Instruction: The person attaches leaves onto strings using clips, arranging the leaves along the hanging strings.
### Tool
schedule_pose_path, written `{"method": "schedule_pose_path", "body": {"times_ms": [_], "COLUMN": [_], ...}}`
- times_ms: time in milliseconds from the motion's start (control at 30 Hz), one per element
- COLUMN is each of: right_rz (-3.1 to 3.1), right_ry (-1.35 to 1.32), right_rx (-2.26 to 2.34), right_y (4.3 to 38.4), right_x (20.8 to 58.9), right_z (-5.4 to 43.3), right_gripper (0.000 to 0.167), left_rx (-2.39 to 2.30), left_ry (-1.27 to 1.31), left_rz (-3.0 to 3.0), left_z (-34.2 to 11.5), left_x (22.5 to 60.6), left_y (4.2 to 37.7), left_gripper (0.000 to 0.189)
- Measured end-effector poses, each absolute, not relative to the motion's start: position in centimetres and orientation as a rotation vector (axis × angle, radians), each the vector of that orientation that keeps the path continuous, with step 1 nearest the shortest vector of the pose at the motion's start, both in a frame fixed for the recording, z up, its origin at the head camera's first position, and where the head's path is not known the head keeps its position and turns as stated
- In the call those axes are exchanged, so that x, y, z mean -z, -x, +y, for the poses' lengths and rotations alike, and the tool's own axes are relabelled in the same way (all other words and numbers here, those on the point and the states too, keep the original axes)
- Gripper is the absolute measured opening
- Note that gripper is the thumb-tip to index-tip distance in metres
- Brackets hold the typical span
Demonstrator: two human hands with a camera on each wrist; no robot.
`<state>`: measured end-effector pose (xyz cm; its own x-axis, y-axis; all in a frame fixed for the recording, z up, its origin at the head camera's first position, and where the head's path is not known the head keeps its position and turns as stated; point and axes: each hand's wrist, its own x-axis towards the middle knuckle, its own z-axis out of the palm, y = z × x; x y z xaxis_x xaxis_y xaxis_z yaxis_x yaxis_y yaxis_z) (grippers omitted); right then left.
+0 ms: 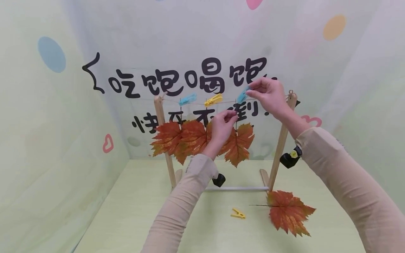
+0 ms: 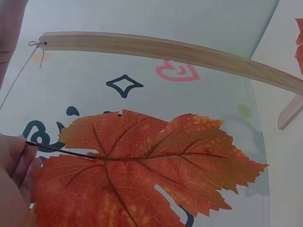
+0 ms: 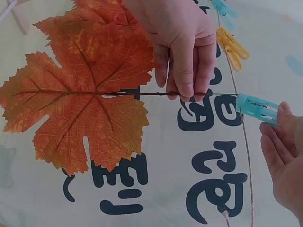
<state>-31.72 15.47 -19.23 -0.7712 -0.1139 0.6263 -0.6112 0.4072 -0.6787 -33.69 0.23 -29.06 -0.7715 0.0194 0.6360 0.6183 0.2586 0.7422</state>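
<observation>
My left hand (image 1: 222,127) pinches the dark stem of an orange-red artificial maple leaf (image 1: 238,144), just below the string. With thumb and fingers, my right hand (image 1: 269,94) pinches a blue clothespin (image 3: 258,109) at its handle end. The clothespin's jaw end sits over the twine (image 3: 249,179) and the top of the stem. Farther left on the line, another blue clothespin (image 1: 188,99) and a yellow clothespin (image 1: 213,100) hold two more maple leaves, the left one (image 1: 167,137) and the middle one (image 1: 193,135), which overlap.
Two wooden posts (image 1: 278,154) carry the twine, with a white rod (image 1: 237,189) low between them. On the pale table (image 1: 126,211) lie a loose yellow clothespin (image 1: 238,213) and, by the right post's foot, another maple leaf (image 1: 289,212). A printed backdrop (image 1: 190,35) hangs behind.
</observation>
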Motion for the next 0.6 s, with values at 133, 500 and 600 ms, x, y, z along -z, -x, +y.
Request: {"method": "schedule_pose_path", "body": {"times_ms": [133, 500, 600], "right_rz": [-2.199, -2.221, -2.215], "right_ry": [-0.602, -0.564, -0.557], "right_rx": [-1.343, -1.332, -1.344], "right_y": [31.86, 32.24, 32.32], "right_x": [19.37, 19.67, 19.73], "right_z": [15.35, 14.91, 14.78], "right_gripper": [0.02, 0.021, 0.021], "left_rx": [1.534, 1.509, 1.51], "left_ry": [0.577, 0.566, 0.569], "left_rz": [-2.032, -2.041, -2.044], "left_z": [0.19, 0.24, 0.2], "left_x": [29.02, 29.04, 29.04], "left_y": [33.8, 33.98, 34.04], "left_gripper": [0.016, 0.012, 0.013]}}
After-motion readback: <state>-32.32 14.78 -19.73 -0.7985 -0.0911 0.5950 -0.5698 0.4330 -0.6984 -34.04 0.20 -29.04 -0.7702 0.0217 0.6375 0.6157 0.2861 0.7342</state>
